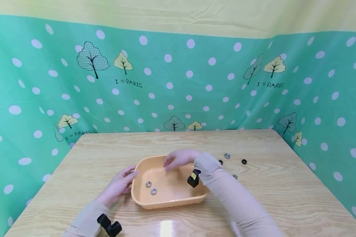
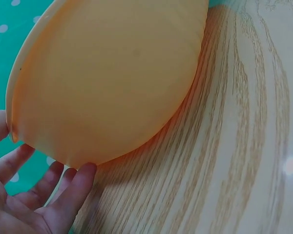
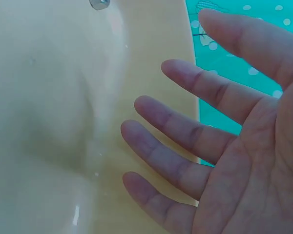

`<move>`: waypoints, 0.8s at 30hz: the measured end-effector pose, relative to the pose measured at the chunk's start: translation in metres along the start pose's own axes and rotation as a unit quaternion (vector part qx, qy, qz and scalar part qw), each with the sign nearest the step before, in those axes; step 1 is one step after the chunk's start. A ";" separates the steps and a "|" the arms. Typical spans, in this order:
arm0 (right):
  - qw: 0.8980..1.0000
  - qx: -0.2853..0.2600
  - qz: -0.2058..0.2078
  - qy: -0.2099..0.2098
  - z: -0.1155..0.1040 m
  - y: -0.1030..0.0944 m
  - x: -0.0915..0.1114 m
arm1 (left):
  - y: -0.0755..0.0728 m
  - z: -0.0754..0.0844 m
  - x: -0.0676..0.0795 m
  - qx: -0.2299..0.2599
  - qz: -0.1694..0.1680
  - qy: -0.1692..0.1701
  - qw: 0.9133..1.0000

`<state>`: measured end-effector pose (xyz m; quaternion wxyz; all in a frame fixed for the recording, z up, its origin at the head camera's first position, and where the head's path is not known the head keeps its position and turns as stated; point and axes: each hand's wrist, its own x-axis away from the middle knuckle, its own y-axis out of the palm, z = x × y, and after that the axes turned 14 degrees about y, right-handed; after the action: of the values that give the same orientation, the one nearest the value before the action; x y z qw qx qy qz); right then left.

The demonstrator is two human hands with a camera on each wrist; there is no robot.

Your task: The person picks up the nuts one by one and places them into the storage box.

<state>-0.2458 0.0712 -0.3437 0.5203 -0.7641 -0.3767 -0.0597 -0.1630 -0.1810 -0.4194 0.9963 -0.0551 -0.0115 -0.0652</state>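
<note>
An orange plastic basin (image 1: pixel 169 202) stands on the table, with two silver hex nuts (image 1: pixel 148 184) lying at its left end. My left hand (image 1: pixel 118 184) holds the basin's left end. Its thumb hooks over the rim, and the other fingers touch the outer wall, as the left wrist view shows from below. Over the far side of the basin is my right hand (image 1: pixel 181 158), palm bare and fingers (image 3: pixel 158 114) spread and loosely bent, with nothing in them. One silver nut (image 3: pixel 100 4) shows at the top of the right wrist view, partly cut off.
To the right of the basin, several loose nuts lie on the wooden table (image 1: pixel 284 197): silver nuts (image 1: pixel 227 155) and black nuts (image 1: pixel 244 161). The right forearm passes close by them and partly covers some. A green dotted curtain (image 1: pixel 190 85) stands behind and at both sides.
</note>
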 end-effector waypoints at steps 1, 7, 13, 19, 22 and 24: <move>1.000 -0.004 -0.002 -0.002 0.000 -0.002 0.002 | 0.000 0.000 0.000 0.000 0.000 -0.001 1.000; 1.000 -0.002 0.008 -0.004 0.003 -0.014 0.013 | 0.000 0.002 -0.001 -0.002 -0.002 -0.004 1.000; 1.000 0.003 0.018 -0.017 0.009 -0.024 0.022 | -0.001 0.001 -0.001 0.000 -0.004 -0.004 1.000; 1.000 -0.007 0.026 -0.009 0.013 -0.032 0.038 | -0.001 0.000 -0.002 -0.006 -0.001 -0.008 1.000; 0.999 -0.026 0.035 -0.015 0.021 -0.035 0.044 | -0.001 0.001 -0.002 -0.010 -0.001 -0.008 1.000; 0.998 -0.039 0.043 -0.020 0.027 -0.036 0.047 | 0.000 0.001 -0.002 -0.010 -0.002 -0.007 1.000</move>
<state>-0.2434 0.1242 -0.3063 0.4848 -0.8002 -0.3512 -0.0365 -0.1652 -0.1809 -0.4186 0.9954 -0.0657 -0.0181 -0.0669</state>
